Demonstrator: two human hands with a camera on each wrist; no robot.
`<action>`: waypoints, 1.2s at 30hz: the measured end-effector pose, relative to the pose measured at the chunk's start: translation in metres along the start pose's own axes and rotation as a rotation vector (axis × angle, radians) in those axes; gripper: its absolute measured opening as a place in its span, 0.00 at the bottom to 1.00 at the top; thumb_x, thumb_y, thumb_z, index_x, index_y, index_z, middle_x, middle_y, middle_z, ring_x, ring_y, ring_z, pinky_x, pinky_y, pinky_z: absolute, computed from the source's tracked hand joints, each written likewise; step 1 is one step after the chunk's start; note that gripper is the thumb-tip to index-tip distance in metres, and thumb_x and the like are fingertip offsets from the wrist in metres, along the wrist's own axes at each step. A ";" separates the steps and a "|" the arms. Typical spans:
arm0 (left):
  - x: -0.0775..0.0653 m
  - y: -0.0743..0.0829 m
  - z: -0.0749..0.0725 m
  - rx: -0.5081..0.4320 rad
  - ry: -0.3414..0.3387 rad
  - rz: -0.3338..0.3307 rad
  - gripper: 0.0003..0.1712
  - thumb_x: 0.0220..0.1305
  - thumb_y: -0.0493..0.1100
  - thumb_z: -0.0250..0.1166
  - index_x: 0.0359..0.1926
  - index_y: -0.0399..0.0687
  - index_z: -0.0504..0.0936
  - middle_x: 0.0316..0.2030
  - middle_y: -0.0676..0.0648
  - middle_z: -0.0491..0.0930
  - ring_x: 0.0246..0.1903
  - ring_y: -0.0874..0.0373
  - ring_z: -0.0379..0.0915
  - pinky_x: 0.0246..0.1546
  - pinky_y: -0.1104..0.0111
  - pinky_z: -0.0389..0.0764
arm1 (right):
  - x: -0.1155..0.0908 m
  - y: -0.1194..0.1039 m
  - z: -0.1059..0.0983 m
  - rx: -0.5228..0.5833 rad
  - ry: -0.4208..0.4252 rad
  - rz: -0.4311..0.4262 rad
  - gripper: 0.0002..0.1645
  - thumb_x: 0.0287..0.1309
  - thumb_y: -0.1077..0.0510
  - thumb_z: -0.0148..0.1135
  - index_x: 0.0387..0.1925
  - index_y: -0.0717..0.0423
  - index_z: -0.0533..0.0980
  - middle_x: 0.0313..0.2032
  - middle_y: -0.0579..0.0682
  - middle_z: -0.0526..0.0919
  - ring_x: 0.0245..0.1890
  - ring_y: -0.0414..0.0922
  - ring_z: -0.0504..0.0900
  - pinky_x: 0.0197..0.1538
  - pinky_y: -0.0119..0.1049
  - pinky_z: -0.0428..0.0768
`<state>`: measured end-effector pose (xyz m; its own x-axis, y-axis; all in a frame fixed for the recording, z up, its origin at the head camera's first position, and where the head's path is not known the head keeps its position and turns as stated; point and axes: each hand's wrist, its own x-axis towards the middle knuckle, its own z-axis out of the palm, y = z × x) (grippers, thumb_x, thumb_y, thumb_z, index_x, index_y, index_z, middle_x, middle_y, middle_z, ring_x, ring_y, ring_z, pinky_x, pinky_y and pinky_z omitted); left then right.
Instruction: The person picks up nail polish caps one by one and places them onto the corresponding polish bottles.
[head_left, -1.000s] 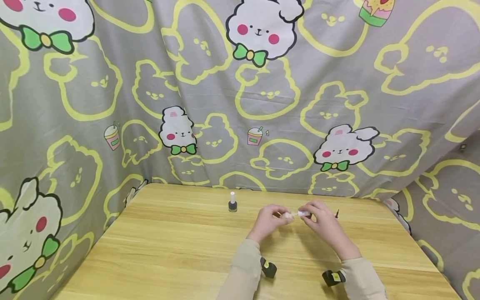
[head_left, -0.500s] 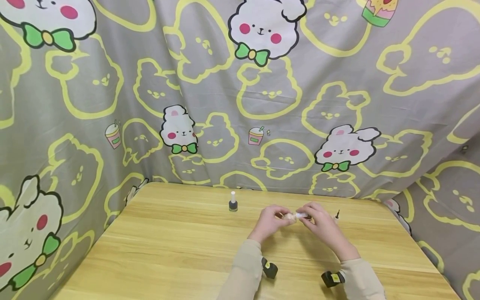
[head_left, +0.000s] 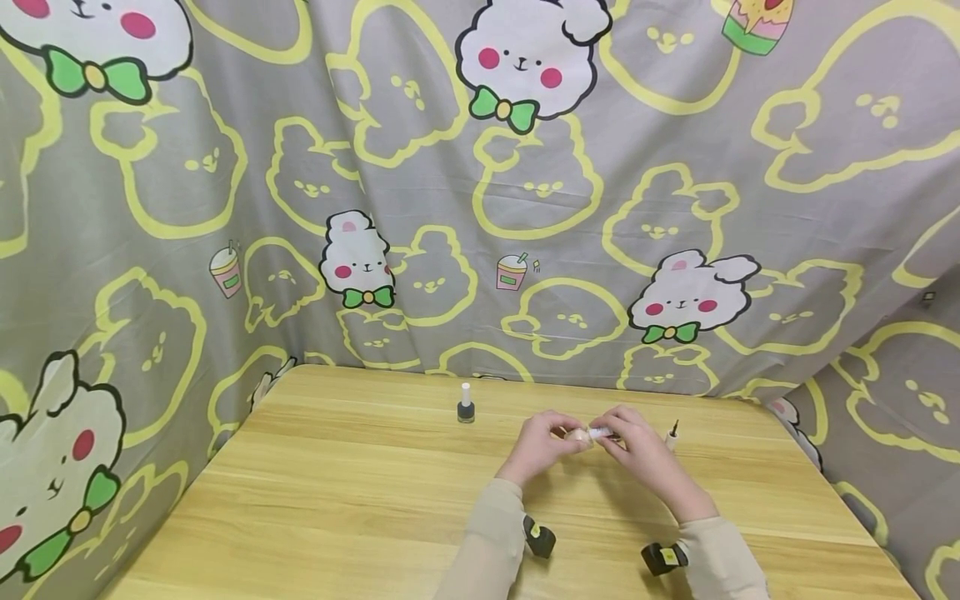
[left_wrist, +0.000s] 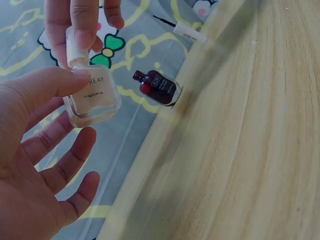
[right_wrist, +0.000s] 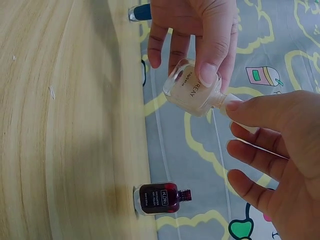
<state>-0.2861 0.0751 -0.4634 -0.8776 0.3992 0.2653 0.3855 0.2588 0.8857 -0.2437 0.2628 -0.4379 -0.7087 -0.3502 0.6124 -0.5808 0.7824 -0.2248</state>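
My left hand (head_left: 542, 446) holds a clear square nail polish bottle (left_wrist: 95, 95) of pale, creamy polish, gripped between thumb and fingers and tilted. With thumb and fingers my right hand (head_left: 637, 450) pinches its white cap (right_wrist: 240, 111), which sits at the bottle's neck. Whether the cap is fully seated cannot be told. Beyond the hands stands an uncapped dark red nail polish bottle (right_wrist: 161, 198), its threaded neck bare; in the head view the right hand mostly hides it. Near it a white cap (left_wrist: 190, 33) stands upside down, its black brush (head_left: 674, 428) pointing up.
A dark nail polish bottle with a white cap (head_left: 466, 408) stands upright toward the back of the wooden table (head_left: 337, 483). A grey patterned curtain (head_left: 420, 208) hangs close behind the table's back edge and along both sides.
My right hand has brought the white cap leftward against the neck of the pale bottle; one second ago a gap showed between them. More of the upside-down cap shows beside the right hand.
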 end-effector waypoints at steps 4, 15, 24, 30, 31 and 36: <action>0.000 0.001 0.000 0.013 -0.001 0.020 0.13 0.52 0.45 0.75 0.40 0.49 0.88 0.38 0.52 0.84 0.37 0.64 0.74 0.36 0.76 0.74 | -0.001 -0.001 0.001 0.001 -0.013 0.011 0.13 0.45 0.70 0.72 0.34 0.54 0.82 0.35 0.44 0.80 0.38 0.42 0.76 0.39 0.35 0.80; 0.000 -0.003 0.000 0.013 -0.021 0.008 0.14 0.53 0.45 0.74 0.41 0.49 0.88 0.38 0.52 0.84 0.37 0.67 0.73 0.37 0.76 0.74 | -0.001 0.001 -0.002 0.125 -0.025 0.053 0.15 0.46 0.71 0.71 0.40 0.60 0.82 0.34 0.46 0.80 0.33 0.37 0.75 0.33 0.29 0.77; 0.000 -0.007 0.000 -0.066 0.010 -0.034 0.14 0.53 0.44 0.74 0.42 0.48 0.88 0.42 0.49 0.85 0.38 0.62 0.76 0.36 0.75 0.75 | 0.003 0.002 -0.005 0.251 -0.025 0.234 0.23 0.51 0.64 0.72 0.50 0.63 0.78 0.34 0.50 0.82 0.32 0.43 0.78 0.33 0.29 0.77; 0.001 -0.009 0.000 -0.145 0.032 -0.079 0.15 0.53 0.44 0.74 0.43 0.47 0.88 0.43 0.49 0.85 0.38 0.59 0.77 0.36 0.74 0.77 | 0.002 0.003 -0.004 0.426 -0.020 0.393 0.22 0.58 0.60 0.67 0.53 0.64 0.77 0.40 0.56 0.85 0.38 0.31 0.78 0.41 0.27 0.80; 0.000 -0.009 0.000 -0.161 0.033 -0.086 0.15 0.53 0.44 0.74 0.43 0.47 0.88 0.43 0.49 0.85 0.38 0.59 0.77 0.37 0.74 0.77 | 0.002 0.002 -0.003 0.452 -0.015 0.415 0.22 0.59 0.59 0.67 0.54 0.63 0.77 0.41 0.56 0.85 0.39 0.30 0.78 0.42 0.27 0.80; 0.000 -0.009 0.000 -0.228 0.031 -0.115 0.16 0.53 0.44 0.74 0.44 0.47 0.87 0.44 0.49 0.85 0.39 0.56 0.78 0.38 0.72 0.77 | -0.001 0.003 0.002 0.572 0.003 0.492 0.22 0.61 0.54 0.65 0.54 0.59 0.77 0.48 0.58 0.84 0.42 0.28 0.77 0.46 0.24 0.78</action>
<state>-0.2898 0.0724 -0.4712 -0.9217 0.3507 0.1660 0.2113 0.0950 0.9728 -0.2460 0.2647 -0.4407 -0.9396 -0.0274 0.3411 -0.3151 0.4586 -0.8309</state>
